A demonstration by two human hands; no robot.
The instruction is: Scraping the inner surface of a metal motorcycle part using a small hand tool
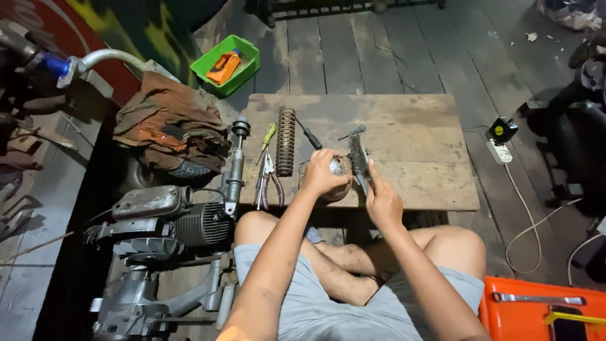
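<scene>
Low wooden board (435, 183): your left hand (322, 173) cups a round metal part (341, 169); right hand (382, 201) pinches a dark tool (360, 161), lengthwise away from you, beside it.

An orange packet (223, 67) lies tilted in the green plastic bin (245, 71) on the floor, beyond the far left corner of the low wooden board (429, 183). On the floor to the right, a small black device (502, 130) shows 1 round yellow label (499, 130) on its face.
</scene>
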